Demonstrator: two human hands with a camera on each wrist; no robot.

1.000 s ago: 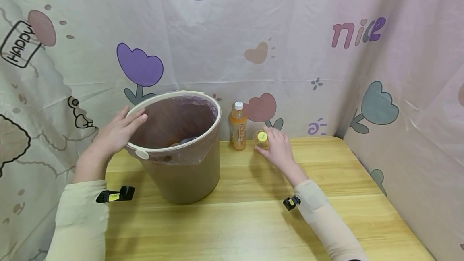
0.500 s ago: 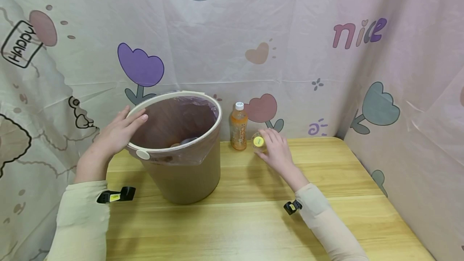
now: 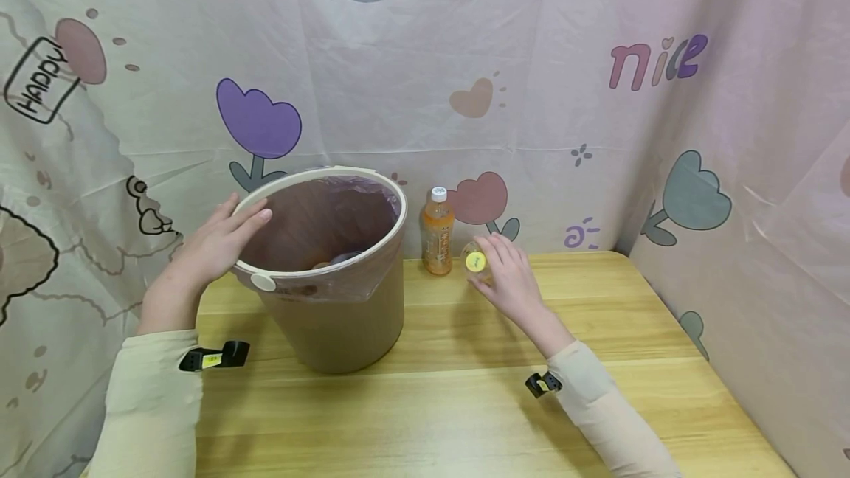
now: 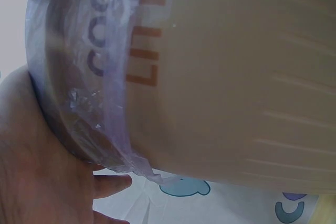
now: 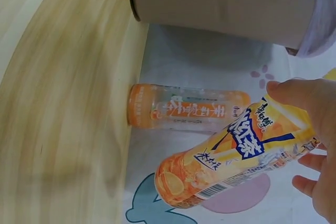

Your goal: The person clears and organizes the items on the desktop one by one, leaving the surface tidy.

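My right hand grips a drink bottle by its upper part. The bottle has a yellow cap and a yellow-orange label; it tilts, and the right wrist view shows its base off the table. Close beside it stands an upright orange drink bottle with a white cap. At the left, my left hand rests on the pale rim of a brown trash can, its fingers lying fairly straight over the edge. A thin plastic liner folds over that rim.
Inside the trash can lie a few items, mostly hidden. Everything stands on a wooden table. A printed cloth hangs along the back and both sides.
The yellow-capped bottle has shifted slightly left in my right hand, and its cap tips more toward the camera. My left hand stays on the rim; the white-capped bottle has not moved.
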